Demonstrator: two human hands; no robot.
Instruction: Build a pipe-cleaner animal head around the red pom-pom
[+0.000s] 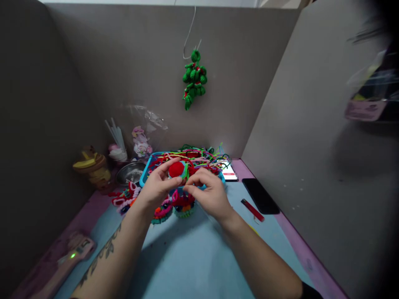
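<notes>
Between the thumb and fingers of my left hand [160,180] is a small round yarn piece [177,169], red with a blue-green and green edge. My right hand [208,193] is pinched close beside its right edge; what sits between those fingertips is too small to make out. Just below the hands, two colourful yarn pieces [183,205] rest on the table, pink, red, orange and teal. More yarn pieces [126,197] lie left of my left wrist. Behind my hands stands a blue basket [143,176] heaped with multicoloured yarn strands [199,155].
A metal bowl [129,173] and a brown pot-shaped holder [95,170] stand at the left. On the right lie a black phone [261,196], a red cutter-like tool [252,209] and a lit phone [229,171]. Green yarn pieces [195,79] hang from a hook on the back panel.
</notes>
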